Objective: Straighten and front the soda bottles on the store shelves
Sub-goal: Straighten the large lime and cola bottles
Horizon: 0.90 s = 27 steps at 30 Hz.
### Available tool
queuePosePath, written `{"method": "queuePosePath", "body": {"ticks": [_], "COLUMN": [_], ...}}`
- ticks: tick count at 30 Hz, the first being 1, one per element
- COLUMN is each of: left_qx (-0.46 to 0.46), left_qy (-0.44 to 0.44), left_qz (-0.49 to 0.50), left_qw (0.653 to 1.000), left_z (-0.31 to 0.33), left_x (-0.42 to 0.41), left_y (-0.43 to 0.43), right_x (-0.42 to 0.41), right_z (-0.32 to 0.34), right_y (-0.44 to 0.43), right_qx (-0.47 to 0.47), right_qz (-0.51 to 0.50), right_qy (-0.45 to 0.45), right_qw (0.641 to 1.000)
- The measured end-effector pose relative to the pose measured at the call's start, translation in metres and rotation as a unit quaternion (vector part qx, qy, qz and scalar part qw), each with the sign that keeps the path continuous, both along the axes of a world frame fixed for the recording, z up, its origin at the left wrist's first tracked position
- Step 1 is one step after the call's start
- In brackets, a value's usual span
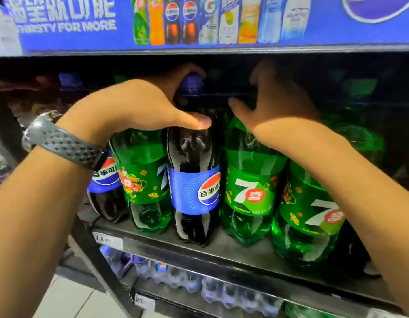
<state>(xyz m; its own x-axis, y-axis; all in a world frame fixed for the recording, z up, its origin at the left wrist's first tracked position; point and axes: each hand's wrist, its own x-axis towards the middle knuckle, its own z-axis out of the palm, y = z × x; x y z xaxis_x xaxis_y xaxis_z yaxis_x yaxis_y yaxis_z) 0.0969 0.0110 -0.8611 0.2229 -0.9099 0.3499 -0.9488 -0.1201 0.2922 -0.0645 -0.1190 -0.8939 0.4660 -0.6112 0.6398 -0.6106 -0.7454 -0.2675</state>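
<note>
Dark metal shelving (221,247) under a blue banner (68,40) carries, at its near edge, a glossy waisted cola bottle (194,157) whose neck the left hand (141,106) curls round, the right hand (279,109) poised over the green bottle (247,187) to its right, grip lost in shadow.

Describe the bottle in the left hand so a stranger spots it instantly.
Under the blue banner, on the shelf, look at the front row. It is the dark cola bottle with a blue label, standing between green bottles; the left hand grips its neck.

Blue drinks banner (68,21) overhead, shrink-wrapped clear bottles (221,292) below, price tag (108,241), pale floor tiles (68,301).
</note>
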Motion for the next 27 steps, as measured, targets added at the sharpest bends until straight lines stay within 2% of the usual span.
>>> {"method": "queuePosePath", "body": {"ticks": [3,5,8,13,17,19,23,27], "left_qx": [-0.005,-0.014,-0.027,0.047,0.084,0.065,0.031,0.08], "left_qy": [-0.128,-0.159,-0.133,-0.061,-0.145,-0.177,-0.153,-0.102], "left_qz": [0.029,0.028,0.005,-0.073,-0.044,-0.042,-0.05,-0.077], "left_qw": [0.991,0.987,0.991,0.994,0.985,0.981,0.986,0.989], "left_z": [-0.005,-0.01,-0.009,0.0,0.005,0.003,-0.002,0.005], "left_x": [0.003,0.006,0.013,0.028,0.029,0.026,0.022,0.033], "left_y": [-0.002,-0.007,-0.018,-0.023,-0.025,-0.024,-0.026,-0.024], "right_x": [0.003,0.004,0.001,0.0,-0.011,-0.018,-0.019,-0.021], "right_z": [-0.003,-0.004,-0.004,0.002,0.016,0.023,0.026,0.027], "right_y": [0.002,0.003,0.004,0.006,0.008,0.008,0.006,0.002], "right_qx": [0.005,0.011,0.015,0.033,0.04,0.043,0.046,0.054], "right_qz": [-0.02,-0.027,-0.018,-0.026,-0.03,-0.028,-0.021,0.0], "right_qy": [-0.019,-0.024,-0.017,0.016,0.105,0.152,0.18,0.184], "right_qw": [1.0,0.999,1.0,0.999,0.993,0.987,0.982,0.982]}}
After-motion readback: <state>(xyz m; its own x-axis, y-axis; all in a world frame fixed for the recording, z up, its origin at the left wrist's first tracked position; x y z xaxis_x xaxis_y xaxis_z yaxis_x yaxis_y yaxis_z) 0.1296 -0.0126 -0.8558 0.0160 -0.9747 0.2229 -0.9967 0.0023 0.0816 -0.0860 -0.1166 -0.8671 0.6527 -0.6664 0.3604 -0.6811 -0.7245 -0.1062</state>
